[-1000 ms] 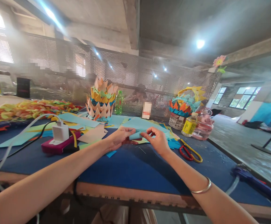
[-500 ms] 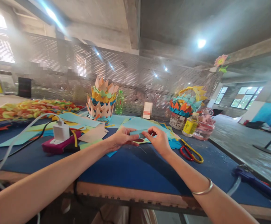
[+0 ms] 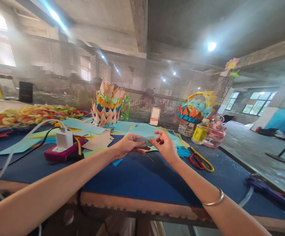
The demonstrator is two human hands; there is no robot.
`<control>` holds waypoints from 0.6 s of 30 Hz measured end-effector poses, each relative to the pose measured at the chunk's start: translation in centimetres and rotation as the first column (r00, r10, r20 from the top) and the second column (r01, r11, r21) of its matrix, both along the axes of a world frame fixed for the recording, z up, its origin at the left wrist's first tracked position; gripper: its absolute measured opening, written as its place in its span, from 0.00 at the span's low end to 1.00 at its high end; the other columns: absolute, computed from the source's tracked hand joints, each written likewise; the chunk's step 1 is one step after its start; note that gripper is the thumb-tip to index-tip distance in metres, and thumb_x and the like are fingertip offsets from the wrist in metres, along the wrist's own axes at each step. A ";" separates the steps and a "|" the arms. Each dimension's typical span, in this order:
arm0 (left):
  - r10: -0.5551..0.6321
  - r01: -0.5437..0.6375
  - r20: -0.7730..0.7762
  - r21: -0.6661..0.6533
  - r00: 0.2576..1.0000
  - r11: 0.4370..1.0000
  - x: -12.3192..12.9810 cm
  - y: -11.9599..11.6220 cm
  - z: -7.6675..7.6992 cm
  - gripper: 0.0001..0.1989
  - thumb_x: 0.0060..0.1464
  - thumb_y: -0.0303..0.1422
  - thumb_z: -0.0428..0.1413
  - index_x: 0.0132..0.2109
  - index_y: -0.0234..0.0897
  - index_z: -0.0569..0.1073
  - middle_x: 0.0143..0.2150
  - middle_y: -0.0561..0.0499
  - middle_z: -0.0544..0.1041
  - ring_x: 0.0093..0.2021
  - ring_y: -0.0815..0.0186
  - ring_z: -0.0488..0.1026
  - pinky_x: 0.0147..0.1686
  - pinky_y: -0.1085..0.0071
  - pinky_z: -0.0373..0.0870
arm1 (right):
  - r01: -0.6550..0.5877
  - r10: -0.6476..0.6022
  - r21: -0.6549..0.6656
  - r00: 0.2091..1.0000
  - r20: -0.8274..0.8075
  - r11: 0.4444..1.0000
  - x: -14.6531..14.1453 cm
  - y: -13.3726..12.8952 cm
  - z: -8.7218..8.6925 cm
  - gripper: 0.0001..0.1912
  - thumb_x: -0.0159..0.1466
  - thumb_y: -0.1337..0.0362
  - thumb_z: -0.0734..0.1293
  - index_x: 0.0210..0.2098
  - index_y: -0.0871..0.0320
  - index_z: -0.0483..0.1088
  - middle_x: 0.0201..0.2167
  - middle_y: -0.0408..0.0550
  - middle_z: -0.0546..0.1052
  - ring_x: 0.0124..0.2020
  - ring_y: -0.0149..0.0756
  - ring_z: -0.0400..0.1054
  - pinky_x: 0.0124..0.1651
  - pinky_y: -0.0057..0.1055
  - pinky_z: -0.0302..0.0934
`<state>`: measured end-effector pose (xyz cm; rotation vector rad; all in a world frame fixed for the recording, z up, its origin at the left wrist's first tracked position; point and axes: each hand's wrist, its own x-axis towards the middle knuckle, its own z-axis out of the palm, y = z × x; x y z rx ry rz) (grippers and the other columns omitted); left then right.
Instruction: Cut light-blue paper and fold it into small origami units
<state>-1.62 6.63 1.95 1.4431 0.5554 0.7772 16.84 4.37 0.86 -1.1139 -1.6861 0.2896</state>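
A small piece of folded blue-grey paper (image 3: 146, 141) is held in the air above the table, between my two hands. My left hand (image 3: 127, 145) is closed on its left end, thumb on top and fingers beneath. At the right end, the thumb of my right hand (image 3: 167, 147) presses on the paper, while the upper fingers curl above it. Just behind the hands lie light blue paper sheets (image 3: 142, 129). Scissors (image 3: 201, 160) with red and yellow handles rest to the right of my right hand.
Farther back stand a layered paper-petal basket (image 3: 106, 109) and a second paper basket (image 3: 193, 113). Bottles, including a yellow-labelled one (image 3: 199, 132), are at the right. A magenta power strip (image 3: 56, 154) with a charger (image 3: 64, 139) and cables sits left. Colourful folded pieces (image 3: 41, 114) are heaped beyond.
The upper fingers of my right hand have lifted and shifted slightly, with the thumb still at the paper. My left hand has stayed nearly in place.
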 end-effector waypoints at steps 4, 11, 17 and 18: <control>0.012 -0.013 -0.016 -0.010 1.000 1.000 0.0 -0.2 0.2 0.16 0.42 0.36 0.62 0.39 0.32 0.76 0.43 0.42 0.76 0.42 0.56 0.74 0.35 0.69 0.72 | 0.001 0.000 -0.027 0.998 0.058 1.000 0.0 0.0 -0.1 0.16 0.55 0.51 0.63 0.25 0.59 0.67 0.20 0.41 0.66 0.21 0.27 0.56 0.25 0.25 0.54; 0.046 -0.047 -0.022 -0.041 0.999 0.998 0.1 -0.3 0.4 0.15 0.42 0.36 0.62 0.37 0.31 0.76 0.39 0.43 0.77 0.42 0.56 0.74 0.34 0.69 0.72 | -0.002 0.003 -0.033 1.000 0.022 0.999 0.0 -0.1 -0.1 0.15 0.55 0.51 0.64 0.24 0.58 0.67 0.19 0.40 0.66 0.19 0.26 0.54 0.23 0.25 0.51; 0.044 -0.044 -0.014 -0.058 0.999 0.997 0.0 -0.2 0.4 0.14 0.42 0.36 0.62 0.37 0.32 0.76 0.39 0.43 0.77 0.42 0.56 0.75 0.34 0.70 0.72 | 0.000 0.000 -0.017 1.000 0.023 1.000 -0.1 -0.3 0.0 0.15 0.55 0.52 0.64 0.24 0.58 0.67 0.20 0.40 0.67 0.20 0.27 0.56 0.25 0.25 0.52; 0.039 -0.039 -0.012 -0.059 0.999 0.998 0.0 -0.2 0.4 0.15 0.42 0.36 0.62 0.37 0.32 0.76 0.39 0.43 0.77 0.42 0.56 0.75 0.34 0.70 0.72 | 0.002 -0.002 -0.018 1.000 0.024 1.000 -0.2 -0.3 0.1 0.15 0.55 0.52 0.64 0.24 0.58 0.67 0.20 0.40 0.67 0.20 0.27 0.56 0.25 0.25 0.52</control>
